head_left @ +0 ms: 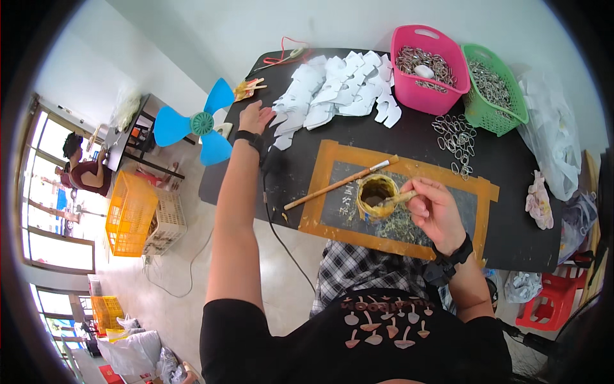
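Observation:
My right hand [436, 206] grips the pale wooden handle of a brush [401, 198]. The brush's lower end dips into a round pot [365, 209] with a yellow, crusted rim and something dark inside. Under the pot lies a dark board [470, 214] with a tan taped border, smeared with dried residue. My left hand [257, 118] reaches out to the left end of the table, its fingers stretched out beside rows of overlapping white cut-out pieces [339, 89]. Whether the fingertips touch a piece, I cannot tell. Across the board's left part rests a thin wooden stick [339, 183].
A pink basket [425, 96] and a green basket [511, 123] hold metal rings, with loose rings [457, 144] in front. A blue-bladed fan [202, 123] stands by my left forearm; its black cable [274, 230] hangs off the table. Yellow crates [131, 205] stand leftward; another person [89, 166] sits beyond.

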### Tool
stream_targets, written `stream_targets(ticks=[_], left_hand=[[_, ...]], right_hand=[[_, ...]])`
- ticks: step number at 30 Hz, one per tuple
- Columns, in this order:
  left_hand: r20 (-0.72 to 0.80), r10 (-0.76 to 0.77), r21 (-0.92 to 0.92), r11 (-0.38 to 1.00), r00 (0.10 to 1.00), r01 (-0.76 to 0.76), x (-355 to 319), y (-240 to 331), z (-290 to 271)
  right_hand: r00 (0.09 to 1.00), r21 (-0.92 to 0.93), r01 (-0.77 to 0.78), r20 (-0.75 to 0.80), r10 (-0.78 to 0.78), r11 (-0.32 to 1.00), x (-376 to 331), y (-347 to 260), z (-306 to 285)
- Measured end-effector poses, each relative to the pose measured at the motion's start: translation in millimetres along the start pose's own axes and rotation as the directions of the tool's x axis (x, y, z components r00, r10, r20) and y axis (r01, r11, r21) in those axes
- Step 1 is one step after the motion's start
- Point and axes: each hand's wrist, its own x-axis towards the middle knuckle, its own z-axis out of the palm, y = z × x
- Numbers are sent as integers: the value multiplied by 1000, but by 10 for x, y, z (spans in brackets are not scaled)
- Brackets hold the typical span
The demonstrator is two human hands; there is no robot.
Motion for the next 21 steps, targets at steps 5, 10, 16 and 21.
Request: stream_targets(ticks=[5, 10, 16, 21], left_hand=[[39, 100, -231, 969, 994, -89, 532, -109, -128], [-116, 284, -90, 951, 952, -294, 806, -97, -239], [25, 239, -316, 923, 971, -219, 854, -93, -154], [63, 248, -396, 896, 967, -204, 799, -101, -445]], right_hand=[[999, 2, 30, -32, -30, 1000, -45, -46, 11], [998, -6, 7, -64, -7, 1000, -7, -63, 54], [998, 2, 11, -65, -11, 1000, 20, -75, 47], [997, 22, -9, -76, 10, 1000, 31, -67, 82]])
